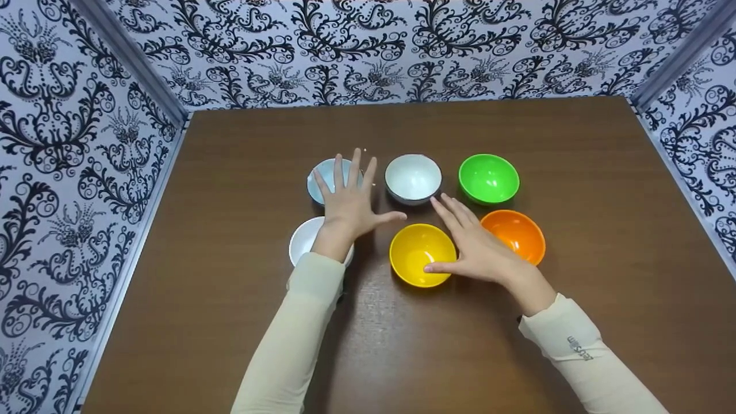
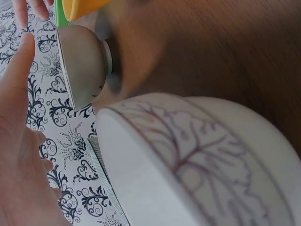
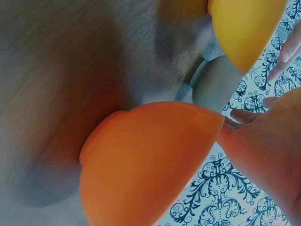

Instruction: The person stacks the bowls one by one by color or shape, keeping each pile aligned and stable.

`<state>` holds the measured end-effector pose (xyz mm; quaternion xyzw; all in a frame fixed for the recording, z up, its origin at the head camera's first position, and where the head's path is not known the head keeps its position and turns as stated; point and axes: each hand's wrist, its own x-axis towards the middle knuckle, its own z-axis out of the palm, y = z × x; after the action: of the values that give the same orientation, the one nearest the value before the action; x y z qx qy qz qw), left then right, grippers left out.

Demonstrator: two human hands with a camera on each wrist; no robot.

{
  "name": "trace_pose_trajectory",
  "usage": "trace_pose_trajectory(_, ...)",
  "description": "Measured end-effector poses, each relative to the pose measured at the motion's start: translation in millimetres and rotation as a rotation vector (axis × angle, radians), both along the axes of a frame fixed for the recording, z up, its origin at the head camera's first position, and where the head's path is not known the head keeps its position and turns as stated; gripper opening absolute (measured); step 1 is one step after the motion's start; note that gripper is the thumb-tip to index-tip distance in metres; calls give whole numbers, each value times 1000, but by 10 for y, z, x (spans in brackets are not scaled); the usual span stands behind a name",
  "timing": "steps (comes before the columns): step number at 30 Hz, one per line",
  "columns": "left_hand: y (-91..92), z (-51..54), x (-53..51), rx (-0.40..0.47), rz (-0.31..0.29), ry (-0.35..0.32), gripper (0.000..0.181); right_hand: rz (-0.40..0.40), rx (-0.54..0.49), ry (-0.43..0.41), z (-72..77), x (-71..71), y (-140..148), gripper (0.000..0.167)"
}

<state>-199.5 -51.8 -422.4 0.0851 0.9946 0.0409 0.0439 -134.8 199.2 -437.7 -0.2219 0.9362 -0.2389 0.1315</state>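
Six bowls stand on the brown table in two rows. My left hand (image 1: 349, 210), fingers spread, hovers over the light blue bowl (image 1: 325, 175) and the white bowl (image 1: 303, 241), partly hiding both. Between the yellow bowl (image 1: 415, 247) and the orange bowl (image 1: 517, 233) is my right hand (image 1: 477, 247), fingers extended, its thumb over the yellow bowl's right side. A pale bowl (image 1: 413, 177) and a green bowl (image 1: 489, 179) make up the rest of the back row. The left wrist view shows a branch pattern on the white bowl (image 2: 202, 155). Neither hand grips anything.
The wooden table (image 1: 247, 155) ends at a patterned back wall (image 1: 368, 57). Patterned panels stand along the left (image 1: 63, 167) and right (image 1: 698, 121) sides, with grey metal strips at the corners.
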Motion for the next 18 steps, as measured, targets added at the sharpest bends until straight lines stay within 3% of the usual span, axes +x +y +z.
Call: trace_pose_trajectory(18, -26, -23, 6, 43, 0, -2, 121, 23, -32, 3, -47, 77, -43, 122)
